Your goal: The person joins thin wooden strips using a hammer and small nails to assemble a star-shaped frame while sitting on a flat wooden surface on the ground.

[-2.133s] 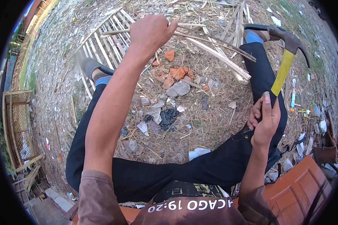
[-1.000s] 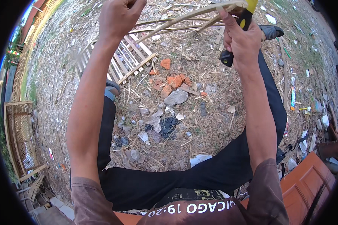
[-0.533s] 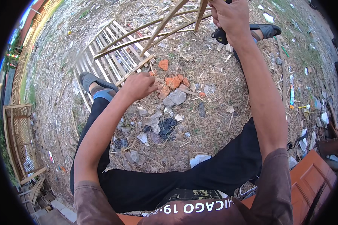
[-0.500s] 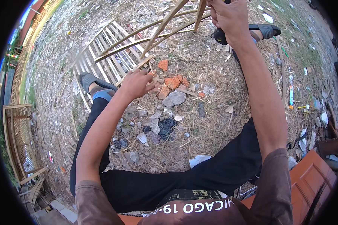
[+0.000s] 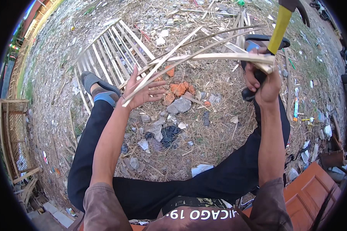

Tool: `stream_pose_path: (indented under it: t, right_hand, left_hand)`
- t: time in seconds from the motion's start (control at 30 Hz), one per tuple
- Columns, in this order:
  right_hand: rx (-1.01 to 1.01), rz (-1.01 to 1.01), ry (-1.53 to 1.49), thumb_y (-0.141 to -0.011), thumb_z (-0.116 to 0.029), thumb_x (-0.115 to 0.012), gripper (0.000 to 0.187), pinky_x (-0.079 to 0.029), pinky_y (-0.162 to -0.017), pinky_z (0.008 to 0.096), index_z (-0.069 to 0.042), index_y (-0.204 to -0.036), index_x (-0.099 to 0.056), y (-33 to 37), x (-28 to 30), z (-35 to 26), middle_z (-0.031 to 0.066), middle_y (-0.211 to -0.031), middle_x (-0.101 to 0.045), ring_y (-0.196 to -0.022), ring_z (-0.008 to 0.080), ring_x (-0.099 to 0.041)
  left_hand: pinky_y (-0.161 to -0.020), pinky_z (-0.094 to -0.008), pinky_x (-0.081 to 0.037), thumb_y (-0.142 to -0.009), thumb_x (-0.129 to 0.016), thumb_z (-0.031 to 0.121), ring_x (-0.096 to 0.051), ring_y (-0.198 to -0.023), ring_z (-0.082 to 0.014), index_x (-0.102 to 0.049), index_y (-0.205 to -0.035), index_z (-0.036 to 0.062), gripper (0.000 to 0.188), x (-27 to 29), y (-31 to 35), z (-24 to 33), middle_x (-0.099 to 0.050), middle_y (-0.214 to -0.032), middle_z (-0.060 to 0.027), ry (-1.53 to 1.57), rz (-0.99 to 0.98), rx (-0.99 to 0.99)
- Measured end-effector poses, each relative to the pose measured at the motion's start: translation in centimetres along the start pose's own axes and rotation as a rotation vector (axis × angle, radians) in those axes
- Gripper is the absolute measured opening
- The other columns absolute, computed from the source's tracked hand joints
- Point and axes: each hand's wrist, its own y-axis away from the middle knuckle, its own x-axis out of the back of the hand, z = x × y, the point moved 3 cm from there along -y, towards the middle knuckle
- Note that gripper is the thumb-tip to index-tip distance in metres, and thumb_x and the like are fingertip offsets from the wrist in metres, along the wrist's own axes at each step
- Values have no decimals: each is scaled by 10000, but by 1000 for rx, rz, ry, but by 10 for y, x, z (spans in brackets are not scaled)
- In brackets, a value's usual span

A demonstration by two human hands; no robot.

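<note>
My right hand (image 5: 269,86) is closed round the black grip of a hammer (image 5: 280,29); its yellow shaft points up and the dark claw head is partly cut off by the upper rim. The same hand bears the joined end of a frame of thin wooden strips (image 5: 216,56), which fans out leftward. My left hand (image 5: 138,91) is open with its fingers spread, behind the lower end of one strip; whether it touches the strip I cannot tell.
A slatted wooden panel (image 5: 106,54) lies by my left foot. Orange brick pieces (image 5: 178,89), a grey stone (image 5: 179,106) and black plastic (image 5: 169,133) lie between my legs. An orange panelled door (image 5: 316,188) is at lower right, a lattice-fronted wooden frame (image 5: 17,134) at far left.
My right hand has come down and nearer with the hammer and strips, and the strip frame has turned. My left hand has turned and spread its fingers.
</note>
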Motion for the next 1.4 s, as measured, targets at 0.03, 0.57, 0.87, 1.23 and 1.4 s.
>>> stream_pose_path:
  t: [0.03, 0.57, 0.87, 1.23, 1.4]
  right_hand:
    - [-6, -12, -57, -983, -295, -479, 337, -311, -373, 206, 15, -1091, -553, 13, 12, 2, 89, -785, -544, -428, 61, -379]
    - [-711, -97, 215, -839, -92, -594, 344, -309, -387, 225, 34, -1159, -613, 112, 21, 73, -41, -510, -423, -393, 45, -378]
    - [-775, -330, 167, -832, -25, -624, 442, -393, -443, 227, -41, -1272, -589, 148, -56, 128, 32, -956, -630, -499, 41, -486]
    - [-573, -443, 235, -812, -74, -612, 334, -490, -804, 324, -13, -1139, -587, 160, -73, 137, 39, -968, -688, -871, 146, -615]
    - [-317, -191, 692, -841, -69, -638, 233, -450, -623, 351, -13, -1058, -573, 98, -37, 76, 79, -813, -591, -659, 187, -566]
  left_hand:
    - [-867, -432, -601, -970, -407, 688, -664, -1085, -302, -328, -1515, 91, 813, -7, -3, 1, -565, -1361, -208, 7, -7, -3]
    - [-966, -345, -501, -847, -646, -19, -602, -1148, -190, -162, -1616, 155, 925, -25, 33, 79, -582, -1334, -121, -1185, 123, -115]
    - [-979, -457, -501, -852, -570, 50, -623, -1136, -372, -366, -1515, 176, 705, -2, 43, 107, -620, -1286, -199, -2236, 211, -158]
    - [-710, -407, -595, -813, -622, 14, -703, -860, -323, -330, -1542, 379, 866, -4, 0, 123, -665, -1298, -28, -2572, -118, -454]
    - [-651, -345, -596, -803, -648, 3, -711, -800, -243, -382, -1529, 347, 846, -43, 6, 156, -700, -1243, 1, -2730, -171, -532]
